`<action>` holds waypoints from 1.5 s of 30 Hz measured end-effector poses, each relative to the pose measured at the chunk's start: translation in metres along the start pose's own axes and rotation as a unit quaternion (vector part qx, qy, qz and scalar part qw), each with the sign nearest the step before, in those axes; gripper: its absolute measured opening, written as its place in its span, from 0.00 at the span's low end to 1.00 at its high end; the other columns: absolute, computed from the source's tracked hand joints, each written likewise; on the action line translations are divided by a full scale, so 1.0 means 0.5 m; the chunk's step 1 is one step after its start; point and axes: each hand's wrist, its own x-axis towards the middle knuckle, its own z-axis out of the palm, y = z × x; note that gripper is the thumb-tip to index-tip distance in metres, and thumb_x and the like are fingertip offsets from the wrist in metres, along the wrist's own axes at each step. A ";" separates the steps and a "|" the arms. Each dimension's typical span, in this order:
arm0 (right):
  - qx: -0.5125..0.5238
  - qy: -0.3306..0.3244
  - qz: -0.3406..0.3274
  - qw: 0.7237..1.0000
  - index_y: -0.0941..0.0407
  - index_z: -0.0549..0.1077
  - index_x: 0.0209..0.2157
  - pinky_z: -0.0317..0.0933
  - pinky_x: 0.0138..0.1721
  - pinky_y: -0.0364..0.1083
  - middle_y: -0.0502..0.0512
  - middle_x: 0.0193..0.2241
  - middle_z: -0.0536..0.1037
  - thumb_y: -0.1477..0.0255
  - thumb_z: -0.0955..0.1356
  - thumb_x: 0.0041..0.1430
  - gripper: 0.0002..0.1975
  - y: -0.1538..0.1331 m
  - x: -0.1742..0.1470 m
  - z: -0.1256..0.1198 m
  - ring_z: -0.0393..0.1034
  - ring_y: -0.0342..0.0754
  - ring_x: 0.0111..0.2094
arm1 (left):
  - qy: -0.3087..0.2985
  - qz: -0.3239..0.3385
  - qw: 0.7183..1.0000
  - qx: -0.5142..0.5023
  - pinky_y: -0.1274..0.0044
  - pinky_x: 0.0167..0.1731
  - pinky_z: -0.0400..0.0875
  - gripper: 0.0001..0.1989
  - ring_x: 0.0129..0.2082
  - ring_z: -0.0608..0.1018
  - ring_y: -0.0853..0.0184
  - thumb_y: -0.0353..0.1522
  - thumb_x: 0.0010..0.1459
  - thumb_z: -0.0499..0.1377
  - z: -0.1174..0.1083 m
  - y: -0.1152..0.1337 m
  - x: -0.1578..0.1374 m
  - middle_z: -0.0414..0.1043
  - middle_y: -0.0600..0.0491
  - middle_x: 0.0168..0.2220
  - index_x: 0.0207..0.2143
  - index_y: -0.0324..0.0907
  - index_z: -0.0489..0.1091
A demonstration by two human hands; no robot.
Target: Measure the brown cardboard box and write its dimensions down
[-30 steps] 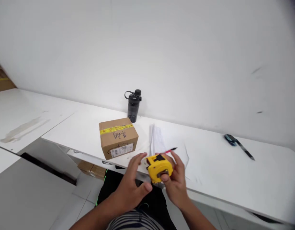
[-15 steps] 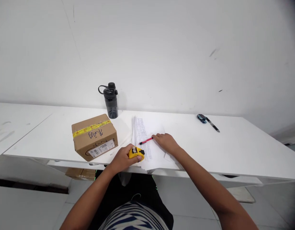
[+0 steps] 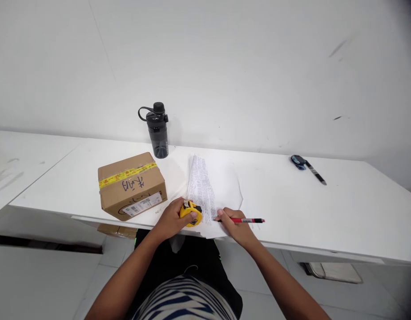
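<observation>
My left hand [image 3: 172,218] is wrapped round a yellow and black tape measure [image 3: 193,214] at the front edge of the table, over the lower left corner of the papers. My right hand [image 3: 235,226] grips a red and black pen [image 3: 247,220] in a writing hold, its tip down on or just above the paper. Beneath both hands lie white sheets of paper [image 3: 227,178], with dense handwriting on the left part. To the left of my left hand sits a closed cardboard box [image 3: 128,184] with yellow tape, black marker writing and a shipping label.
A dark water bottle [image 3: 159,133] with a loop strap stands behind the box, near the wall. On the right of the white table [image 3: 285,209] lie a small dark blue object [image 3: 298,161] and a black and grey pen [image 3: 315,172]. A floor-level cardboard box [image 3: 117,230] shows under the table.
The pen has been turned round in my right hand, from pointing loosely across the sheet to a writing hold nearer the front edge. My left hand still holds the tape measure. The view shifted slightly.
</observation>
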 end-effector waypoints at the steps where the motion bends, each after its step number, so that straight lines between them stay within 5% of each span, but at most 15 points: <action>1: -0.003 0.005 0.004 1.000 0.55 0.68 0.19 0.58 0.24 0.43 0.50 0.16 0.68 0.58 0.60 0.64 0.23 0.000 0.000 0.001 0.65 0.45 0.21 | 0.004 0.000 1.000 0.003 0.69 0.46 0.70 0.17 0.43 0.75 0.60 0.43 0.57 0.59 0.000 -0.001 0.000 0.74 0.49 0.44 0.45 0.43 0.71; 10: -0.008 -0.012 -0.001 1.000 0.53 0.47 0.16 0.47 0.21 0.43 0.45 0.14 0.53 0.59 0.63 0.60 0.25 0.006 0.004 0.008 0.49 0.41 0.19 | 0.006 -0.009 1.000 0.008 0.70 0.45 0.69 0.17 0.41 0.75 0.61 0.43 0.56 0.60 0.000 -0.002 0.001 0.74 0.50 0.41 0.43 0.42 0.71; 45: -0.034 0.020 0.004 0.999 0.54 0.59 0.14 0.51 0.21 0.43 0.47 0.13 0.60 0.56 0.61 0.62 0.26 0.006 -0.008 0.007 0.54 0.42 0.19 | 0.005 -0.021 0.999 -0.034 0.72 0.38 0.69 0.17 0.37 0.75 0.62 0.43 0.53 0.62 0.002 0.003 0.000 0.74 0.51 0.36 0.40 0.41 0.71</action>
